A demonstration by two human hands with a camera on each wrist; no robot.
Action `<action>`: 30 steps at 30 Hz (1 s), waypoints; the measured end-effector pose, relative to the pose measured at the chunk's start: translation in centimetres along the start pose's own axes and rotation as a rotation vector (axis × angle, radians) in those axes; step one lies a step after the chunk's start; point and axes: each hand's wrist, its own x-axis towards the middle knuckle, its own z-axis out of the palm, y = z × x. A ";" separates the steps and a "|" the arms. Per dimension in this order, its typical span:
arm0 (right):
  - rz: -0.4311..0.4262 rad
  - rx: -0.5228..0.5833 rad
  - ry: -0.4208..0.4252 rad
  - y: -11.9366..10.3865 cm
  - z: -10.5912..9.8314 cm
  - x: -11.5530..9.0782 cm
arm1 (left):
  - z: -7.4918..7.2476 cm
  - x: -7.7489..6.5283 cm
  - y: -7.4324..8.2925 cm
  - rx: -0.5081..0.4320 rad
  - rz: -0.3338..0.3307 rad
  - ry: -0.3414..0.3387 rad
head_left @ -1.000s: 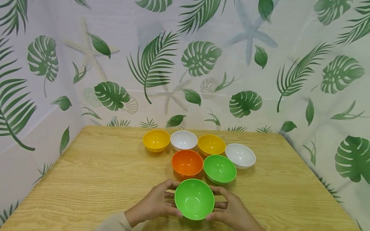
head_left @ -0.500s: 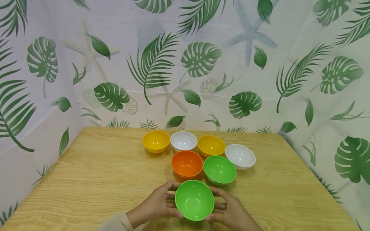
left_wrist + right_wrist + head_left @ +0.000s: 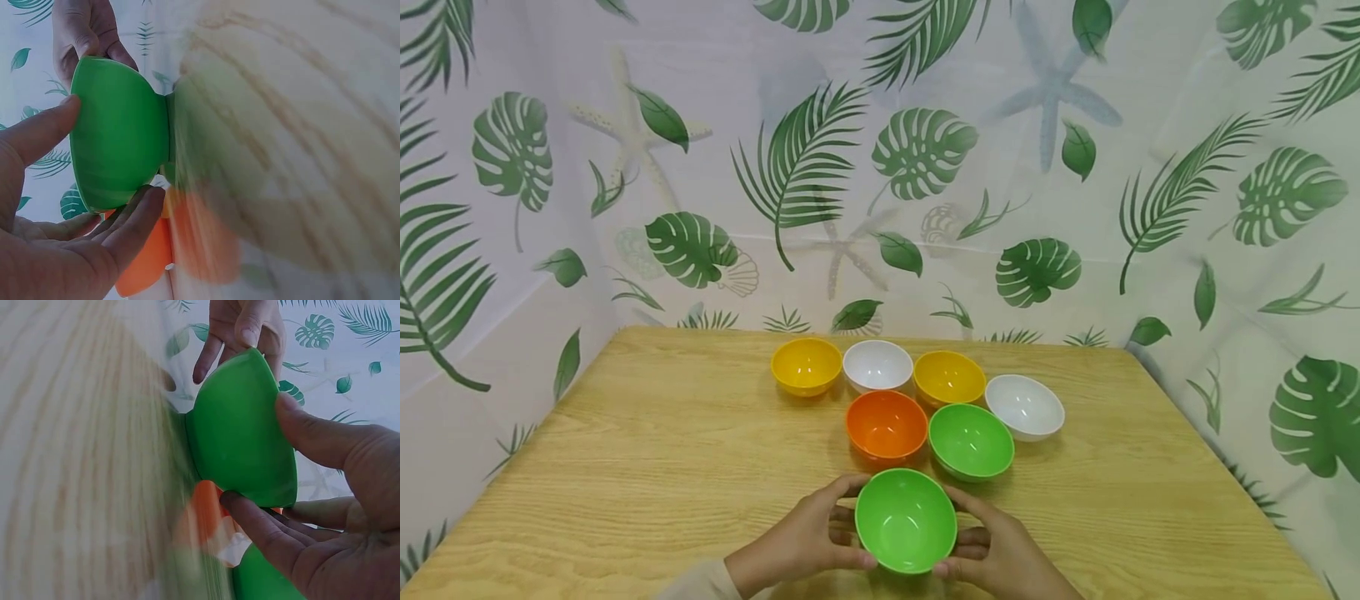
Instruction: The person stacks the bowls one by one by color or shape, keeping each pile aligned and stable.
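1. Filling the head view's background, a leaf-printed backdrop (image 3: 917, 58) runs off the upper and side edges.
2. The wooden table (image 3: 662, 433) is cut off along its near side.
3. The left hand (image 3: 801, 533) comes in from the lower left, its beige sleeve (image 3: 700, 581) cropped; the right hand (image 3: 1011, 546) mirrors it, its forearm leaving the frame at the bottom. Both palms face inward.
4. The near green bowl (image 3: 906, 521) sits upright between the hands, closest to the person, its foot on the tabletop.
5. Just beyond it are an orange bowl (image 3: 886, 425) and a far green bowl (image 3: 972, 442); whether its rim touches them is hard to make out.
6. Behind, two yellow bowls (image 3: 806, 367) alternate with two white bowls (image 3: 877, 366), some partly hidden by the front pair.
7. Fingers of both hands grasp the near green bowl, curving around its sides from left and right; some are partly concealed behind it.
8. Smallest, each thumb tip presses the rim on the near side.
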 end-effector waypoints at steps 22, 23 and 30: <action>-0.043 -0.041 -0.094 -0.7 -0.6 -0.3 | -0.2 -0.3 0.3 0.214 0.052 0.053; -0.045 -0.065 -0.095 -0.8 -0.7 -0.4 | -0.3 -0.3 0.5 0.233 0.052 0.058; -0.061 -0.267 -0.065 -1.5 -1.1 -1.2 | -1.0 0.0 2.2 0.317 0.050 0.089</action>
